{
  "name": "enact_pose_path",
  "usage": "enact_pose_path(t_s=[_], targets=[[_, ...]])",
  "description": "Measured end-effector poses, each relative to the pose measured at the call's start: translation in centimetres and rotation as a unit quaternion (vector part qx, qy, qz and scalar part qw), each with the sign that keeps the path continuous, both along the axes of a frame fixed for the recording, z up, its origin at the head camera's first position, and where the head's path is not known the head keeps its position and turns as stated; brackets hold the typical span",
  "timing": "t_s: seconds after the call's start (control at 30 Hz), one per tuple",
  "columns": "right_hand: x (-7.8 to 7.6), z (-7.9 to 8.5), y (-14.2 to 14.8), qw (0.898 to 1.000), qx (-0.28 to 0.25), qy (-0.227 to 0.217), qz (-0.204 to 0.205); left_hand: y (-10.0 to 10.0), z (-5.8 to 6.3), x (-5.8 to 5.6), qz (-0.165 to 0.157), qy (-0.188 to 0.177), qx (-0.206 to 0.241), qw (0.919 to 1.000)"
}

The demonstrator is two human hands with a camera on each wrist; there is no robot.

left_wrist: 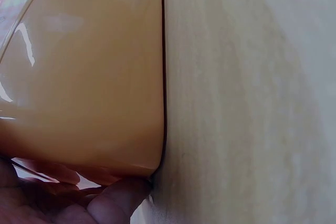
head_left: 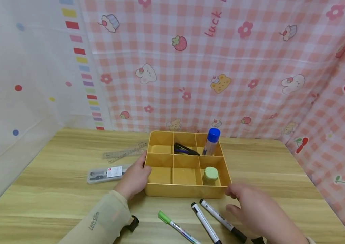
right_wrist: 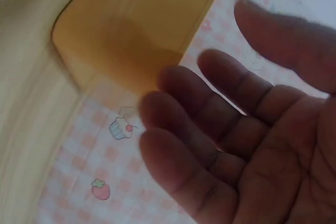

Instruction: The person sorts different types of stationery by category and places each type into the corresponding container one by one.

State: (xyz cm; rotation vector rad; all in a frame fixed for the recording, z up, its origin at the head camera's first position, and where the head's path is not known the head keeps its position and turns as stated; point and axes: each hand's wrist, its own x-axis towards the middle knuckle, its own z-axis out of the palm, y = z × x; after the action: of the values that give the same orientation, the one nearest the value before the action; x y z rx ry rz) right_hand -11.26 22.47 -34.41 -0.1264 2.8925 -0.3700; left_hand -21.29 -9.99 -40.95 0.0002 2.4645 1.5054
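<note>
A yellow storage box [head_left: 184, 190] with several compartments stands on the table. My left hand [head_left: 134, 178] grips its left side, thumb by the rim; in the left wrist view the fingers [left_wrist: 113, 198] touch the box wall [left_wrist: 89, 93]. My right hand [head_left: 251, 203] is beside the front right corner, holding nothing; its fingers [right_wrist: 178, 161] are loosely bent in the right wrist view. Inside the box, a blue-capped glue stick [head_left: 211, 142] stands back right, a green-lidded small container [head_left: 210, 174] front right. Black slender items [head_left: 186, 149] lie in the back middle compartment.
A green-capped marker [head_left: 177, 226] and two black-and-white markers [head_left: 206, 222] [head_left: 221, 218] lie in front of the box. Left of it are clear rulers [head_left: 123, 153] and a clear case [head_left: 103, 175]. A checked cloth [head_left: 190, 67] hangs behind the table.
</note>
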Motion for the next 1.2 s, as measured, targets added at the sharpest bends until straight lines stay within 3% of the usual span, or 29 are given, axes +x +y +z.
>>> enact_pose_path(t_s=[0.47,0.6,0.83,1.2], targets=[[-0.2,-2.1,0.2,0.996,0.010,-0.083,-0.016,0.0,-0.2,-0.1,-0.004,0.006,0.003,1.0000],[-0.2,-2.7,0.1,0.996,0.014,-0.083,-0.018,0.0,-0.2,-0.2,-0.007,0.007,0.000,1.0000],[0.1,-3.6,-0.1,0.998,0.025,-0.059,0.015,0.0,0.0,-0.2,-0.004,0.001,-0.003,1.0000],[0.1,-4.0,-0.2,0.997,0.030,-0.076,0.012,0.1,0.1,-0.1,-0.004,-0.004,0.002,1.0000]])
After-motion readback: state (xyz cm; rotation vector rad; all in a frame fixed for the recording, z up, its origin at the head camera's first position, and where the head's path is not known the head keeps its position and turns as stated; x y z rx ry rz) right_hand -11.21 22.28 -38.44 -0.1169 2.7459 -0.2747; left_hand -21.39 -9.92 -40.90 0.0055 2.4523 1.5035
